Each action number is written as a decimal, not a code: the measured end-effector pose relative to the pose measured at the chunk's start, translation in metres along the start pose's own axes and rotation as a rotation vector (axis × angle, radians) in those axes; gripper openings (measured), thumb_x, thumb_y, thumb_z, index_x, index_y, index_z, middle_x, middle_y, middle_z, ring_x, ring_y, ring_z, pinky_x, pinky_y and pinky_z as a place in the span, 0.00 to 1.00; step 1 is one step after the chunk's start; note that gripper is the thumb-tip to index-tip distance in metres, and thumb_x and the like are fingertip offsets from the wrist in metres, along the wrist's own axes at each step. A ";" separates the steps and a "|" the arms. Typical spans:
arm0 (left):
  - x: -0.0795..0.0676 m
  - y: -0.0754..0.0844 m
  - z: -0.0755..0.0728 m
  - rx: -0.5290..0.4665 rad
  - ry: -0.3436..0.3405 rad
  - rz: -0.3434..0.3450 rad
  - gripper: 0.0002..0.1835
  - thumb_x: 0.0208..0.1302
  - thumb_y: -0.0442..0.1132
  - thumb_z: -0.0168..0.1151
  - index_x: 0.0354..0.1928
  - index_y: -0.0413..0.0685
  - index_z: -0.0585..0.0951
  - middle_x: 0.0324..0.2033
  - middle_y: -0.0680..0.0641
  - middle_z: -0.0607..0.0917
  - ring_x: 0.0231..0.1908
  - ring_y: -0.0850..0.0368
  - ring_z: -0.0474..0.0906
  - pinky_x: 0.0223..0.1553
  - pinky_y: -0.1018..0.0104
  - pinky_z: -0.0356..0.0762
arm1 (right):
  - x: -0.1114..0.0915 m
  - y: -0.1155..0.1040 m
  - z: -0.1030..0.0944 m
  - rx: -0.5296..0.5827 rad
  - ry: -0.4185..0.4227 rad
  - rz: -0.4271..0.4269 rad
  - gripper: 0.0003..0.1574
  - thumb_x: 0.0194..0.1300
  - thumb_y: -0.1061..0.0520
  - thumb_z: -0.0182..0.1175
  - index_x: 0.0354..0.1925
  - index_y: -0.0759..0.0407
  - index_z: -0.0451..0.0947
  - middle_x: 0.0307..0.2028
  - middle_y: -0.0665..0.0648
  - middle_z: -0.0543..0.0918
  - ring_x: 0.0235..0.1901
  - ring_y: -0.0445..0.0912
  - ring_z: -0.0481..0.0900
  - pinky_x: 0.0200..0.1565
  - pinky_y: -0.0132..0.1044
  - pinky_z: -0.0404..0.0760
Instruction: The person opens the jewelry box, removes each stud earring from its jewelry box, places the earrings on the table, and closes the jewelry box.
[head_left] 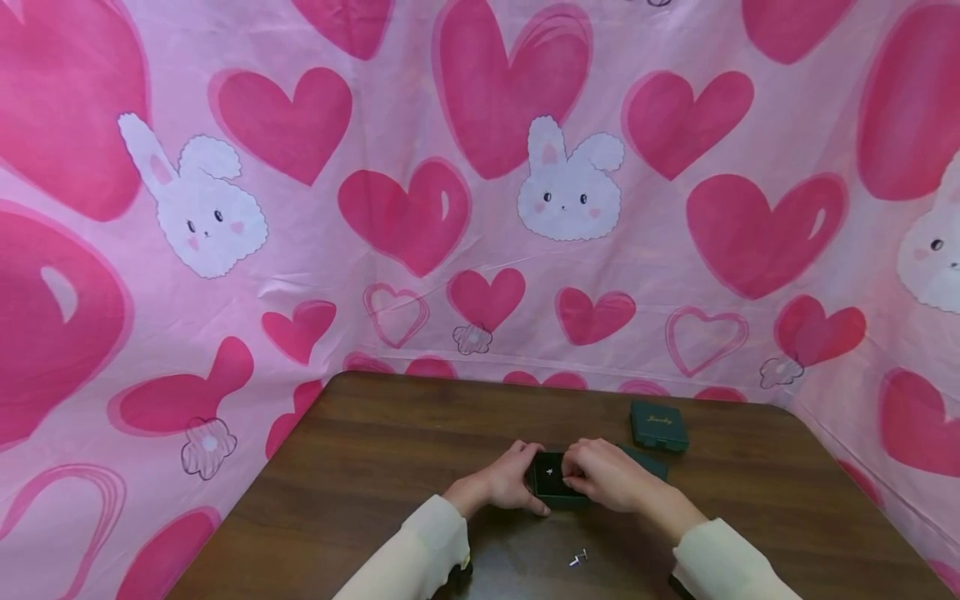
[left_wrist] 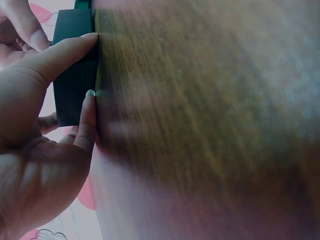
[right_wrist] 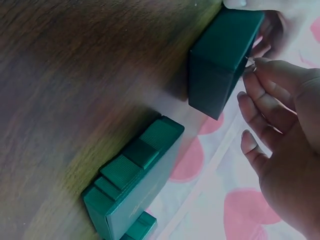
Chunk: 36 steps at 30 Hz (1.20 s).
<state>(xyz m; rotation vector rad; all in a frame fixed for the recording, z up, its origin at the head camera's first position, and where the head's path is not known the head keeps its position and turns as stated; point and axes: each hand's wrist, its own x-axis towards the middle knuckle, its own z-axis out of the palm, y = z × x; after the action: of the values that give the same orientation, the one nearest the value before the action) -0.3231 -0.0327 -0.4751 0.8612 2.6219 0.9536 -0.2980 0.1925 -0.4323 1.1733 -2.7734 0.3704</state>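
Note:
In the head view, a dark green jewelry box (head_left: 564,501) stands on the table, its black inside facing up. My left hand (head_left: 513,478) grips its left end; in the left wrist view the thumb (left_wrist: 65,57) presses along one side. A small silver piece (head_left: 549,472) sits in the black insert. Over the box's right part is my right hand (head_left: 609,475), thumb and finger pinching a tiny silver jewelry piece (right_wrist: 250,62), mostly hidden by the fingertips. On the table in front lie small silver pieces (head_left: 577,559), too small to identify.
Beyond the right hand lies a green lid or box part (head_left: 651,462), partly covered. Behind it is another green box (head_left: 658,423) with gold lettering. Ribbon trim (right_wrist: 122,172) shows in the right wrist view. A pink heart-and-bunny curtain (head_left: 480,250) surrounds the wooden table (head_left: 420,433).

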 end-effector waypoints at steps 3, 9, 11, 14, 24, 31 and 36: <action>0.000 -0.001 0.000 0.005 0.000 0.006 0.44 0.51 0.45 0.82 0.67 0.48 0.69 0.54 0.49 0.70 0.50 0.57 0.71 0.59 0.59 0.74 | -0.002 -0.002 -0.003 0.066 -0.014 0.025 0.06 0.67 0.57 0.69 0.33 0.48 0.83 0.31 0.38 0.79 0.34 0.35 0.73 0.41 0.41 0.78; -0.001 0.001 0.000 -0.015 0.002 -0.010 0.43 0.50 0.45 0.83 0.67 0.48 0.69 0.54 0.49 0.70 0.51 0.56 0.71 0.60 0.56 0.74 | -0.005 -0.004 -0.007 0.191 -0.047 0.075 0.04 0.69 0.57 0.67 0.35 0.49 0.84 0.33 0.40 0.79 0.35 0.36 0.74 0.38 0.35 0.78; -0.001 0.002 0.000 -0.016 0.004 -0.012 0.43 0.50 0.45 0.83 0.66 0.49 0.70 0.53 0.49 0.70 0.50 0.56 0.71 0.60 0.57 0.73 | -0.006 -0.004 -0.007 0.210 -0.056 0.078 0.04 0.69 0.57 0.67 0.35 0.49 0.84 0.33 0.40 0.79 0.35 0.36 0.75 0.37 0.35 0.77; -0.001 0.001 0.000 -0.008 0.009 -0.009 0.44 0.49 0.44 0.83 0.66 0.49 0.69 0.53 0.50 0.70 0.49 0.57 0.71 0.59 0.58 0.74 | -0.009 -0.004 -0.006 0.220 -0.070 0.085 0.04 0.69 0.57 0.67 0.35 0.49 0.84 0.33 0.39 0.79 0.35 0.36 0.75 0.38 0.35 0.77; 0.001 0.000 0.002 0.008 0.019 -0.006 0.44 0.48 0.45 0.84 0.66 0.50 0.69 0.53 0.50 0.70 0.48 0.59 0.71 0.58 0.62 0.74 | -0.017 -0.003 -0.002 0.205 -0.083 0.076 0.03 0.69 0.53 0.68 0.36 0.49 0.85 0.35 0.36 0.80 0.39 0.36 0.76 0.42 0.40 0.78; 0.002 0.000 0.003 0.016 0.025 -0.001 0.45 0.47 0.45 0.84 0.66 0.49 0.69 0.52 0.50 0.70 0.48 0.59 0.72 0.58 0.62 0.74 | -0.022 -0.004 0.003 0.229 -0.089 0.053 0.03 0.69 0.54 0.67 0.36 0.48 0.85 0.35 0.35 0.80 0.40 0.35 0.76 0.43 0.39 0.78; 0.001 -0.001 0.004 0.024 0.027 0.000 0.45 0.47 0.46 0.84 0.66 0.49 0.69 0.52 0.50 0.70 0.48 0.59 0.72 0.59 0.61 0.74 | -0.025 -0.007 0.007 0.219 -0.063 0.013 0.05 0.67 0.56 0.69 0.34 0.46 0.84 0.34 0.35 0.79 0.38 0.33 0.75 0.41 0.37 0.77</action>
<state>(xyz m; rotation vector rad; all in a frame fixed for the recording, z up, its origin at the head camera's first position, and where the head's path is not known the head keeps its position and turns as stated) -0.3229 -0.0304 -0.4789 0.8591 2.6612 0.9423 -0.2755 0.2035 -0.4426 1.2313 -2.8533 0.6642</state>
